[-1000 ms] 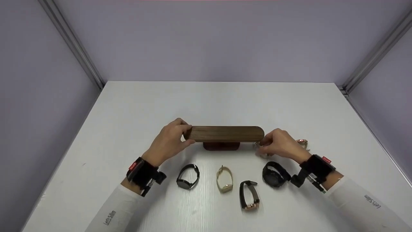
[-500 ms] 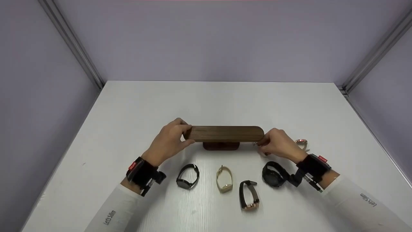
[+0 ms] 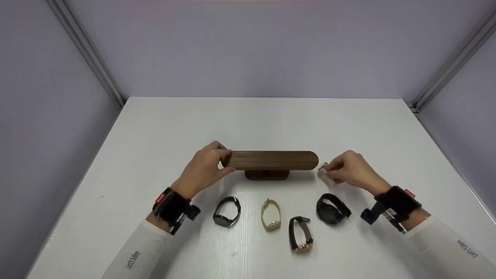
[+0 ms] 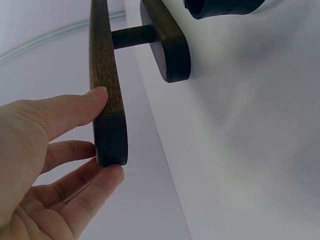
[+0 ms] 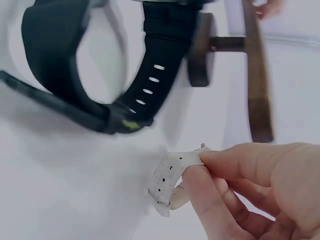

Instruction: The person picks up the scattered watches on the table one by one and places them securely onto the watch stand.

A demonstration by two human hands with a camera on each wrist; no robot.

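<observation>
Beside stand (image 3: 271, 160), fingers (image 3: 334, 167) pinching strap (image 5: 172, 180)

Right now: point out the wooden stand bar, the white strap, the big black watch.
wooden stand bar (image 3: 271, 160), head view, middle of bar.
white strap (image 5: 172, 177), right wrist view, perforated part.
big black watch (image 3: 329, 211), head view, case.
</observation>
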